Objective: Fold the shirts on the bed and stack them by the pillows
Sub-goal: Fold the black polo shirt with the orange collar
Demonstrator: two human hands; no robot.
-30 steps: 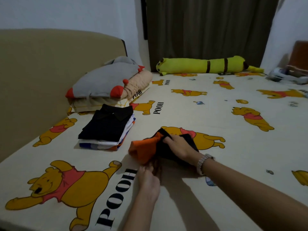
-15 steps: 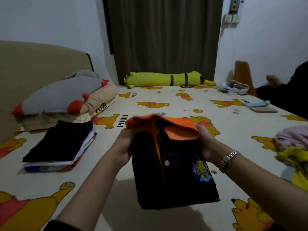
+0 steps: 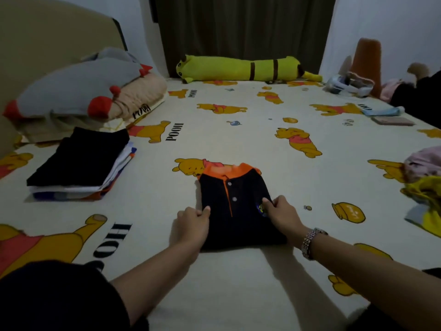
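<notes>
**Folded polo at risk of coming undone on the lift**

A folded black polo shirt (image 3: 235, 206) with an orange collar lies mid-bed, toward the near edge. The left hand (image 3: 192, 223) and right hand (image 3: 284, 217) pinch its side edges, fingers (image 3: 267, 202) curled. The stack (image 3: 81, 163) sits by the pillows (image 3: 83, 91) near the headboard edge. Uneven lifting could let loose layers slide open.

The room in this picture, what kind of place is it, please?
Most likely a home bedroom: a bed with a cartoon-bear sheet, pillows against a headboard, and a long yellow plush toy below a dark curtain.
</notes>
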